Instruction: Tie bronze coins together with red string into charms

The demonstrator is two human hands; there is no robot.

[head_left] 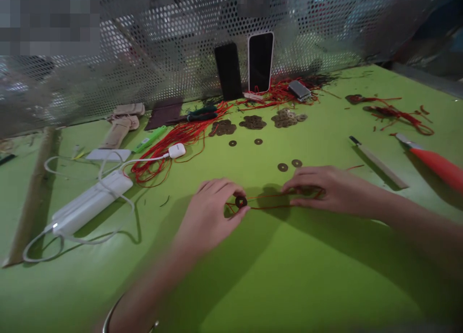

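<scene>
My left hand [211, 212] rests on the green table [275, 275] and pinches a small dark coin [240, 201] with a hole in its middle. A thin red cord [269, 201] runs from the coin to the right, in two strands. My right hand [323, 188] lies palm down with its fingers closed on the far end of that cord. Two loose coins [289, 165] lie just beyond my right hand.
Piles of coins [253, 122] and a bundle of red cords [170, 142] lie further back. Two phones [246, 67] lean on a perforated metal screen. A white power bank [88, 202] with cables sits at left. A red-handled cutter [434, 161] and a thin tool [378, 161] lie at right.
</scene>
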